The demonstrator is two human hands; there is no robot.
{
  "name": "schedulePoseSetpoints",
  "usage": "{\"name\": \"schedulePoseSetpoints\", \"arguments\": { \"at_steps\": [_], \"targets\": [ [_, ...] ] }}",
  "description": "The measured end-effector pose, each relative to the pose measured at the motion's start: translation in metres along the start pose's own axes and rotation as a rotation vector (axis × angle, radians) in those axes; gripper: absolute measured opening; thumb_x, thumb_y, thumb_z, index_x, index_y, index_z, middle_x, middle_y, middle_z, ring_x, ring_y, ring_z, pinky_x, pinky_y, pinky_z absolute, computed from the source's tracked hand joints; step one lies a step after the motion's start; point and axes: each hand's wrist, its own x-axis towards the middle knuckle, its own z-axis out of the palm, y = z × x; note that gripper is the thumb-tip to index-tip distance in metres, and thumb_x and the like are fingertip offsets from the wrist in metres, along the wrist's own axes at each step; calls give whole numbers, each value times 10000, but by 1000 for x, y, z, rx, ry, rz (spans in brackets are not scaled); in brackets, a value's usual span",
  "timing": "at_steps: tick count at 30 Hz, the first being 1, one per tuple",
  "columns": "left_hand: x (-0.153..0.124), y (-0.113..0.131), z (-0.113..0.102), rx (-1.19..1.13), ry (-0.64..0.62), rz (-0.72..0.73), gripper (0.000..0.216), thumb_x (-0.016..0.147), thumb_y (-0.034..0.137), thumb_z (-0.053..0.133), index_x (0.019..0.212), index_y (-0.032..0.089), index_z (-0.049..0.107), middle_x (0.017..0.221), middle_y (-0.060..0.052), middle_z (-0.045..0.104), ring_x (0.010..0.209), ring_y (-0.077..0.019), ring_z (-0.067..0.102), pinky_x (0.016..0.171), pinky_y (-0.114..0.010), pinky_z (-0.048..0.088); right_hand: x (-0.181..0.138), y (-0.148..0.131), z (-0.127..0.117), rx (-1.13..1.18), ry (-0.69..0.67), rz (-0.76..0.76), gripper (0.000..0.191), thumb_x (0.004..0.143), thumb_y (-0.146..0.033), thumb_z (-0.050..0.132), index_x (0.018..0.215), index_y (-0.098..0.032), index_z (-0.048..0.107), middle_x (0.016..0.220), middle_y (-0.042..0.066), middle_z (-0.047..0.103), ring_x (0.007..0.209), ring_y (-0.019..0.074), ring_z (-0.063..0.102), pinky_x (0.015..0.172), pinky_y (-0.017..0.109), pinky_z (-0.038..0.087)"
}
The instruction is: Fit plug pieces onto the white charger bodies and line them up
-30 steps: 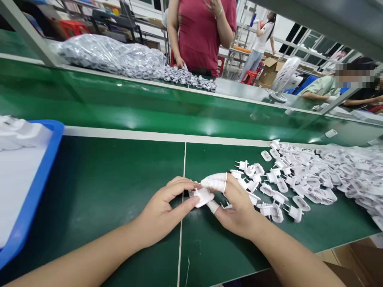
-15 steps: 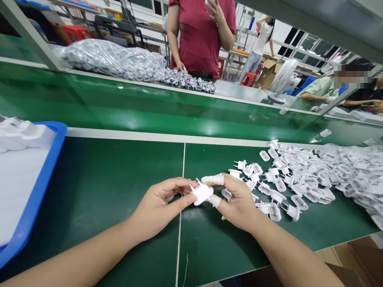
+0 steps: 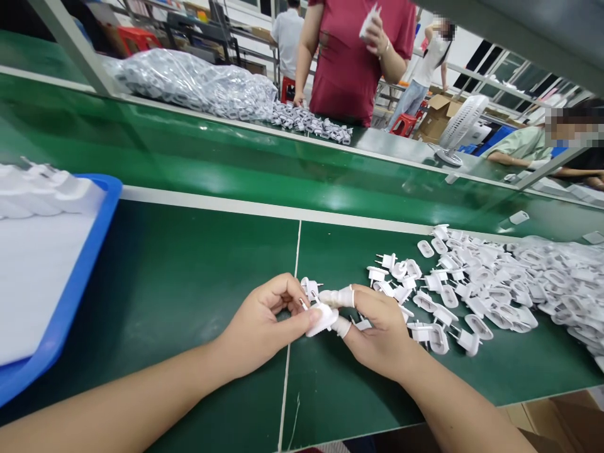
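Note:
A small white two-pin plug is held between my two hands over the green table, its pins pointing up and left. My left hand pinches its left end between thumb and fingers. Closed on its right end is my right hand, with white finger cots on the thumb and a finger. Just beyond the fingertips shows a second white plug; I cannot tell whether it is held or lying on the table. Several loose white plugs are scattered close to my right hand.
A blue tray with white pieces stands at the left. The plug pile runs right into clear plastic. A green trough-like strip crosses beyond the table. Across it are a bag of parts, a person in red and a white fan.
The view has shifted, moving the scene slightly right. Both hands keep hold of the plug. The second plug now shows behind the fingertips. Across the line, the person's raised hand shows a white piece.

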Motion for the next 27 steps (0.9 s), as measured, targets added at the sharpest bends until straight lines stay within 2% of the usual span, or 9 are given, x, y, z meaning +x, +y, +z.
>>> {"name": "schedulePoseSetpoints", "arguments": {
  "at_steps": [6,8,11,13,16,19,23,25,27],
  "targets": [
    [1,4,-4,24,19,13,423,1039,536,614,825,189,725,716,-17,677,694,-139,661,698,-245,575,5,-2,-1,119,13,153,226,912,-189,800,1129,-251,796,885,32,779,765,156,738,718,263,623],
    [0,3,-4,7,11,15,375,1025,512,648,854,190,736,739,-19,689,709,-142,665,706,-245,577,5,-1,-1,137,18,177,234,908,-199,807,1135,-258,802,906,34,795,780,157,751,736,266,635],
    [0,0,-1,12,8,8,197,916,375,803,903,195,725,783,-6,697,689,-126,633,666,-223,551,4,0,0,133,13,182,265,899,-170,797,1147,-263,803,900,30,792,777,158,746,733,268,630],
    [0,-2,1,28,4,-7,184,867,316,841,891,196,703,786,4,691,665,-115,606,628,-209,523,3,1,1,113,-6,168,291,896,-133,769,1154,-265,802,879,28,778,773,161,737,720,270,616],
    [0,-2,0,35,-21,-41,244,972,378,727,822,192,678,740,-3,667,657,-126,610,628,-225,525,1,1,3,111,-28,152,294,897,-131,763,1153,-267,807,852,26,762,765,166,721,704,274,602],
    [0,-1,-2,33,-49,-32,336,1064,427,595,836,197,685,748,-11,664,694,-138,636,686,-243,555,1,1,4,208,-32,216,322,892,-202,820,1205,-274,799,880,24,771,775,157,721,744,276,614],
    [-3,-5,-6,3,-59,70,190,1096,361,562,1158,255,706,898,-8,694,800,-135,671,769,-233,576,2,1,3,392,8,321,343,870,-286,868,1208,-295,810,871,7,746,789,142,703,767,270,618],
    [-6,-8,-7,35,-66,156,247,1084,296,590,1324,299,648,1020,-17,707,866,-139,683,807,-238,584,3,1,2,450,21,374,307,833,-313,902,1133,-293,837,842,1,727,773,137,686,748,265,612],
    [-8,-11,-8,111,-82,240,307,1083,245,582,1380,313,622,1106,-34,707,921,-150,689,844,-255,586,3,1,2,540,27,468,345,792,-344,933,1119,-284,840,871,10,754,777,142,697,766,286,626]
  ]
}}
